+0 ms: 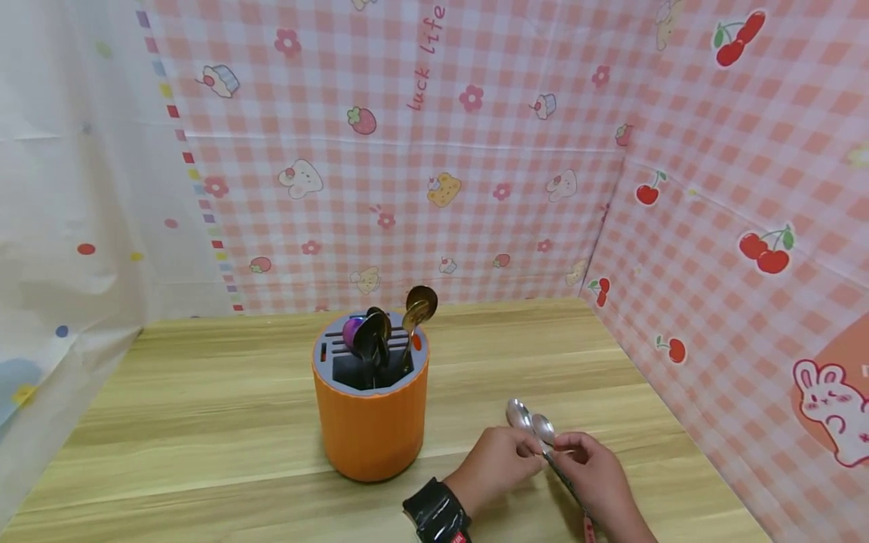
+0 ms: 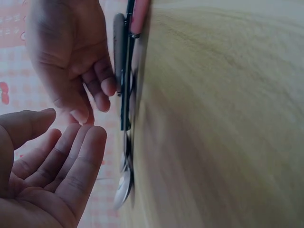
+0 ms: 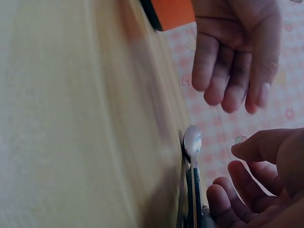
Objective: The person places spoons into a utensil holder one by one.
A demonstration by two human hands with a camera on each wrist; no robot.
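Note:
Two metal spoons, one with its bowl further left (image 1: 518,414) and one nearer the right hand (image 1: 542,427), lie close together on the wooden table. Dark green (image 2: 126,90), grey (image 2: 118,47) and pink handles (image 2: 139,18) run alongside each other in the left wrist view. My left hand (image 1: 501,463) hovers beside the spoons, its fingers fairly straight and holding nothing. On their other side is my right hand (image 1: 599,478), fingers loosely bent close to the handles, with no grip seen. Fingertips of both hands come near each other over the spoons.
An orange cylindrical utensil holder (image 1: 370,434) with a grey slotted top stands left of the hands. Black (image 1: 366,332), gold (image 1: 421,303) and purple utensils (image 1: 351,329) stick out of it. Pink checked cloth (image 1: 407,166) hangs behind and at the right.

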